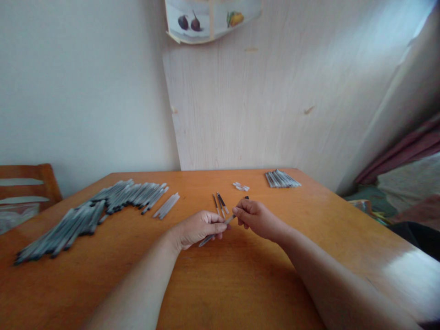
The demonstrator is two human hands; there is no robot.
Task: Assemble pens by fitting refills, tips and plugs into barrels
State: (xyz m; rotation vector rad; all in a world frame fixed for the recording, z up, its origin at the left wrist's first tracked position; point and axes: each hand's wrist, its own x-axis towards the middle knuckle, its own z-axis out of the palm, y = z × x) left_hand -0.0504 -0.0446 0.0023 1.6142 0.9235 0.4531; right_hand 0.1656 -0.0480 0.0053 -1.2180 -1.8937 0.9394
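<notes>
My left hand [202,229] is closed around a slim clear pen [229,220], which slants from lower left up to the right. Its lower end pokes out under my fingers. At the upper end, my right hand [253,217] is closed in a pinch on the pen; the exact spot is hidden by my fingers. A small black piece [246,197] shows just behind my right knuckles, and I cannot tell if it is held. Just beyond my hands lie several thin dark refills [220,201] with pale ends.
Many black-ended pens [77,224] spread over the left of the wooden table [206,288]. Beside them lie several pale tubes [167,206]. Small clear pieces [241,186] sit at the back, and a row of pens [282,178] at back right. A chair [44,183] stands left.
</notes>
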